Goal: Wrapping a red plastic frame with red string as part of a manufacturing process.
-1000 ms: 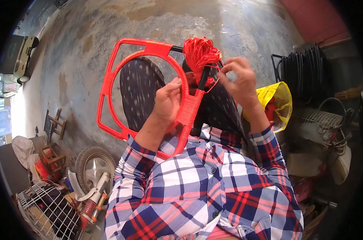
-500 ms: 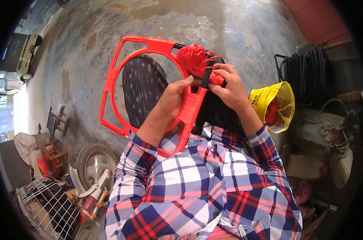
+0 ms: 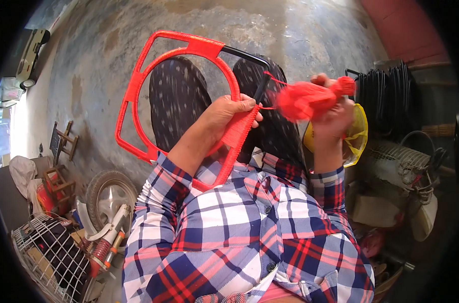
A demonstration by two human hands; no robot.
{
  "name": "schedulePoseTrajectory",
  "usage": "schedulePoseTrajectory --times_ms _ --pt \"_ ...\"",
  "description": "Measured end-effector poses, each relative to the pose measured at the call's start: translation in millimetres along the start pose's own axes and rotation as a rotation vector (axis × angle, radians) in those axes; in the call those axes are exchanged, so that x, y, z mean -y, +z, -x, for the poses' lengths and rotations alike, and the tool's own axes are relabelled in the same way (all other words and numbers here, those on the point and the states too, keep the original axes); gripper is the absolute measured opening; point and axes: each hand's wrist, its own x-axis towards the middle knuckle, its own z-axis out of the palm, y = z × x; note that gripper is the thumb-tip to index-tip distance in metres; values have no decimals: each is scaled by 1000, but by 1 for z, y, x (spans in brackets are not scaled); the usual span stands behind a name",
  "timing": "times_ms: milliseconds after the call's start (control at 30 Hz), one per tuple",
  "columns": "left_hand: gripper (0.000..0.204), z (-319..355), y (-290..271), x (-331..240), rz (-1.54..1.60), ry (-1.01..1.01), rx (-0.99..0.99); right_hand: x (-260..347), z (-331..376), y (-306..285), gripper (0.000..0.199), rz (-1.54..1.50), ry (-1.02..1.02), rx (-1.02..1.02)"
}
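Observation:
A black metal frame [image 3: 245,54], squarish with a ring inside, lies over my knees. Red cord wraps most of it; bare black shows at its far right corner. My left hand [image 3: 233,112] grips the frame's right side, thumb on top near where the wrapping ends, fingertips showing past the bar. Out to the right, my right hand [image 3: 334,108] is closed around a bundle of red cord [image 3: 310,101], blurred by motion. A strand of cord runs from the bundle back to the frame beside my left thumb, and another reaches the bare black bar.
A yellow bag [image 3: 360,139] stands right of my knee, partly behind my right forearm. Several black frames [image 3: 388,96] are stacked beyond it. At left are a small wooden stool [image 3: 66,143], a wheel [image 3: 109,199] and a white wire basket [image 3: 52,257] on the concrete floor.
My right hand has pulled the cord bundle away from the frame's right bar, out to the right. My left hand still holds the frame, which has shifted slightly left.

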Motion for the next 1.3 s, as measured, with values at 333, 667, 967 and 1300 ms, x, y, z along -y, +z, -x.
schedulePoseTrajectory --times_ms 333,667,967,1300 --pt "18 2 6 -4 1 -6 16 13 26 22 29 165 96 52" --pt "17 6 4 -5 46 4 4 -19 36 40 29 829 289 79" --pt "37 2 6 -7 32 -44 -48 6 69 41 24 559 366 7" --pt "18 -10 1 -3 108 21 -43 13 68 19 21 532 364 -97"
